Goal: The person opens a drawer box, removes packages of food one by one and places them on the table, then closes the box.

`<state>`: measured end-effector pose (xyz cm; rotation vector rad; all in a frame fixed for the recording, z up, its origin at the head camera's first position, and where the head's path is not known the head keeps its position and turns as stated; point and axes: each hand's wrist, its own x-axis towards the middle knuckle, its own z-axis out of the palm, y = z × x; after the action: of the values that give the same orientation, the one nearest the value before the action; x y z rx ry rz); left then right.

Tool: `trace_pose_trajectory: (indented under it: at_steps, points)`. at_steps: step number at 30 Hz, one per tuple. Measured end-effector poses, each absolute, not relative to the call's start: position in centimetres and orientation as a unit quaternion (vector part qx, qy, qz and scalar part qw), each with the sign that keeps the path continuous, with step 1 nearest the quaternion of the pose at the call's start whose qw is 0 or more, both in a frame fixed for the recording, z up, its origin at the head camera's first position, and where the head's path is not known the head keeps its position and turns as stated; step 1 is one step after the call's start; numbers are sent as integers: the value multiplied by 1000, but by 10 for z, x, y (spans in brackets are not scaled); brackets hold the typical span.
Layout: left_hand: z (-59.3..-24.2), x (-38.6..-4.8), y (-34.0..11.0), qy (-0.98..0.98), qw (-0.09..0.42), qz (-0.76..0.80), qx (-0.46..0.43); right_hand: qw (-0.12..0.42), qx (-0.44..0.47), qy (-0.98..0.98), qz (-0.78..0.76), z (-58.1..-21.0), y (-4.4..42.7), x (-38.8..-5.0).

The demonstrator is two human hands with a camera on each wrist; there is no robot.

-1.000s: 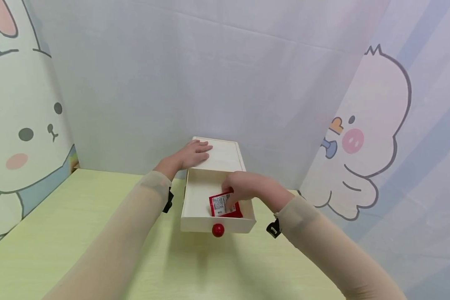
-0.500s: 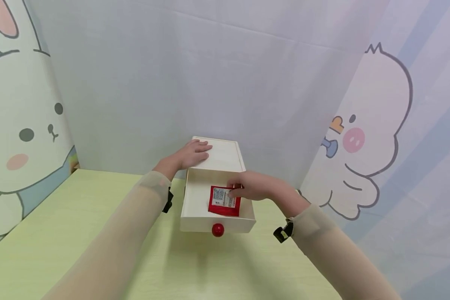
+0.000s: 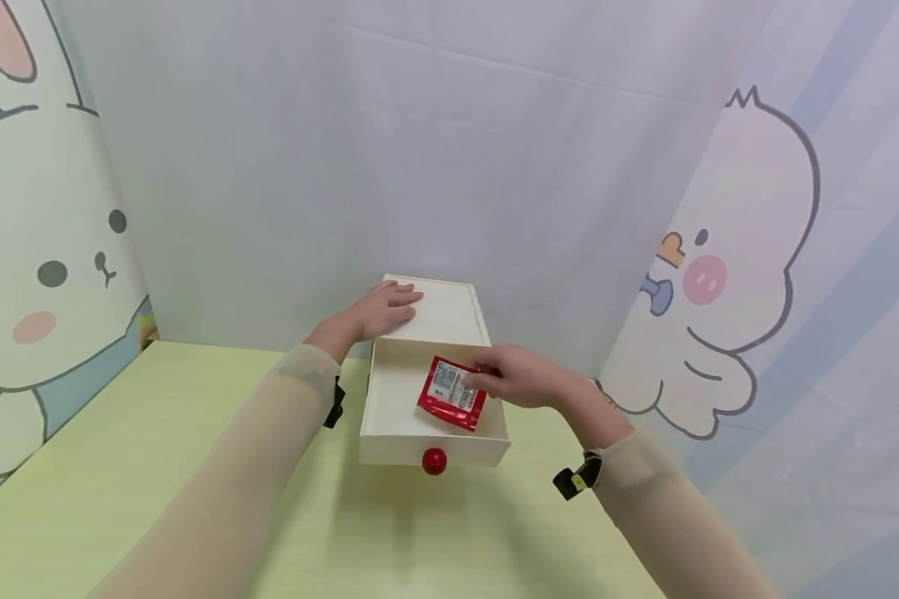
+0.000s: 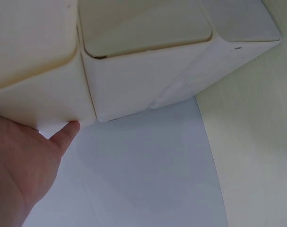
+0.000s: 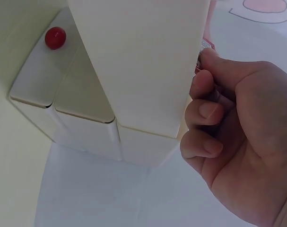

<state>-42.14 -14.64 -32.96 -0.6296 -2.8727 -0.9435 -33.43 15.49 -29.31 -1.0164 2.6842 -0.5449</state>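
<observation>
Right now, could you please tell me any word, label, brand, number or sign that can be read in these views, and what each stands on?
Nothing can be read for certain.
White printed label on the shiny red packet pinched by the right hand: dense dark print, too small and blurred to quote.
Open white drawer and its round red knob: no lettering visible.

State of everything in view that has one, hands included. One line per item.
Top drawer: pulled open
Middle drawer: closed
Bottom drawer: closed
White cabinet: upright
Red packet: pinched in the right hand, turned at an angle, label showing; sealed or not, can't tell
Left hand: resting on the cabinet top, fingers spread
Right hand: pinching the packet
</observation>
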Motion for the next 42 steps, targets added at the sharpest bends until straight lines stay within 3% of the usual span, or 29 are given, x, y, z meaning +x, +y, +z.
trace_pose_trajectory:
  at_steps: [6, 16, 25, 42]
  points:
    - [-330, -422, -147, -930, 22, -306, -202, 94, -332, 904, -253, -297, 169, -338]
    - [-331, -426, -149, -926, 19, -312, -209, 13, -307, 877, -369, -297, 193, -348]
    - [-331, -427, -151, -924, 21, -313, -220, -52, -222, 870, -437, -307, 208, -363]
    - [-332, -428, -152, -921, 26, -317, -223, -80, -138, 850, -502, -339, 226, -384]
